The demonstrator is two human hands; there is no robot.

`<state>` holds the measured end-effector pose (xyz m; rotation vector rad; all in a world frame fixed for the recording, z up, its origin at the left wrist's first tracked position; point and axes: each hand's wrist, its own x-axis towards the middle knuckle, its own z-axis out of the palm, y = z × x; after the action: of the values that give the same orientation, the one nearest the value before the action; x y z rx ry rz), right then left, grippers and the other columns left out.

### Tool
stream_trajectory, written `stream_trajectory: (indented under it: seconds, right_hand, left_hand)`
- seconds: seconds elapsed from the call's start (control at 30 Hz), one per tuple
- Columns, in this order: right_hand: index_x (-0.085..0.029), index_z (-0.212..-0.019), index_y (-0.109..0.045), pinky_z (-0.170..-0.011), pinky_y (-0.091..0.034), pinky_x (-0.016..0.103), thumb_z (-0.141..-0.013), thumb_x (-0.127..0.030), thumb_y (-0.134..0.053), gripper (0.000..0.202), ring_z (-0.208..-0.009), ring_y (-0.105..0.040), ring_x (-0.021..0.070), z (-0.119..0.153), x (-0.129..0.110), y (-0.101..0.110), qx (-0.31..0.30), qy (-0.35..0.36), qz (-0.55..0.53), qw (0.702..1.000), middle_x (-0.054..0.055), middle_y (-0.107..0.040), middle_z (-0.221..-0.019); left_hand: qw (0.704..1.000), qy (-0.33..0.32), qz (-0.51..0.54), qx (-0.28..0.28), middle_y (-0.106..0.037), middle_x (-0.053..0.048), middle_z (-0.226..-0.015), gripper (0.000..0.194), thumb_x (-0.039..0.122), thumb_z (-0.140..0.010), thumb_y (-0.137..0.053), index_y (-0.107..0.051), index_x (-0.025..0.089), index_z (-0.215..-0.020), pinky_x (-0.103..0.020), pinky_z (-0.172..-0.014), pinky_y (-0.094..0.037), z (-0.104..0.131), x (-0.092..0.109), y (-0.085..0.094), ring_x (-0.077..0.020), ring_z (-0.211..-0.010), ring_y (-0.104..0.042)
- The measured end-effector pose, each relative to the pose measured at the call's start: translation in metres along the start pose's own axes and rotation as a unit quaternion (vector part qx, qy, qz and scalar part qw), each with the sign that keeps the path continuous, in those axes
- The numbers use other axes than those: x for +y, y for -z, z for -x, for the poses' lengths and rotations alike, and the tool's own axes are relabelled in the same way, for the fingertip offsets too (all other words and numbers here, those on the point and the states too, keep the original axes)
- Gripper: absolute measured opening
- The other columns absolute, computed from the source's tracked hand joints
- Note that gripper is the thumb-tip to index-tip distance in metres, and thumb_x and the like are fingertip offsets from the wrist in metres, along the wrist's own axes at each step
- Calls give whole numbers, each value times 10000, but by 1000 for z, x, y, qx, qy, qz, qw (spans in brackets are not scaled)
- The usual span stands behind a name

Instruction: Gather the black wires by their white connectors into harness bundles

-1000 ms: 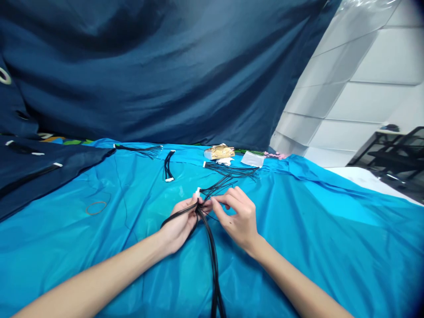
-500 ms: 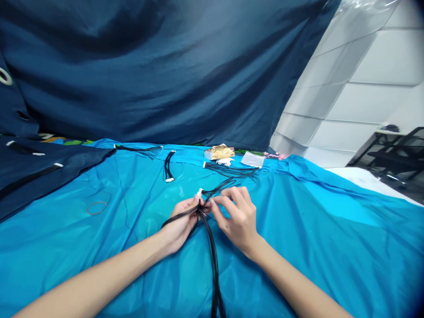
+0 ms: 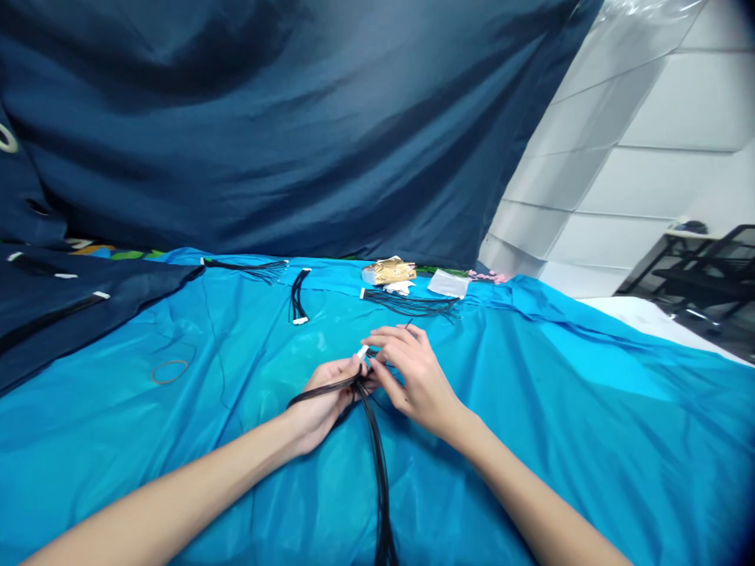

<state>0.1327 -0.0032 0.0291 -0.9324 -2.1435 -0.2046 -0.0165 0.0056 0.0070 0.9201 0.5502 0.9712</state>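
"Blue sheeting (image 3: 619,424) spreads beneath, and dark cloth (image 3: 265,141) hangs beyond. Where are the black wires (image 3: 380,472)?"

"Closed in the left hand (image 3: 322,405), their tail dropping on its near side, a white connector (image 3: 363,352) at its fingertips. The right hand (image 3: 418,381) is half curled just beside the connector; whether it pinches a strand, I can't tell."

"How would you handle it?"

"I'd grip close behind the connector and work strands singly, lest the tail tangle."
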Motion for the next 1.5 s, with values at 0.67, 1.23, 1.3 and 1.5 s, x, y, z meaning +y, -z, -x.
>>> stream_trajectory:
  seconds: [0.67, 1.23, 1.3, 1.5]
  right_hand:
    - [-229, -1007, -577, -943, -355, 413, -809, -290, -553, 209, -1149, -399, 215, 0, 7, 12, 64, 95, 90, 989, 67, -485, -1243]
    - [-190, -703, -573, -841, -397, 391, -781, -247, -590, 98, -1015, -460, 229, 0, 29, 22, 153, 48, 226, 961, 84, -543, -1040]
    - [-189, -700, -575, -839, -400, 399, -781, -251, -589, 103, -1019, -463, 234, 1, 30, 18, 150, 38, 231, 961, 86, -550, -1041]
    - [-226, -910, -592, -928, -370, 437, -778, -138, -574, 159, -1132, -411, 211, 3, 20, 8, 182, 95, 223, 953, 76, -534, -1164]
  left_hand:
    - [987, 1, 101, 123, -641, -46, -676, 182, 144, -794, -497, -602, 122, -647, -345, -833, -460, -13, 29, 6, -147, -706, -618]
    - [994, 44, 80, 61, -649, -67, -774, 149, 187, -804, -496, -568, 127, -688, -410, -816, -474, -5, 36, 4, -225, -800, -641]
    - [994, 42, 93, 46, -647, -59, -755, 158, 181, -808, -488, -573, 126, -687, -409, -826, -471, -4, 35, 3, -219, -807, -638]
    - [990, 38, 115, 68, -658, -82, -759, 187, 157, -807, -483, -584, 108, -657, -363, -821, -467, -7, 31, 2, -211, -807, -633]
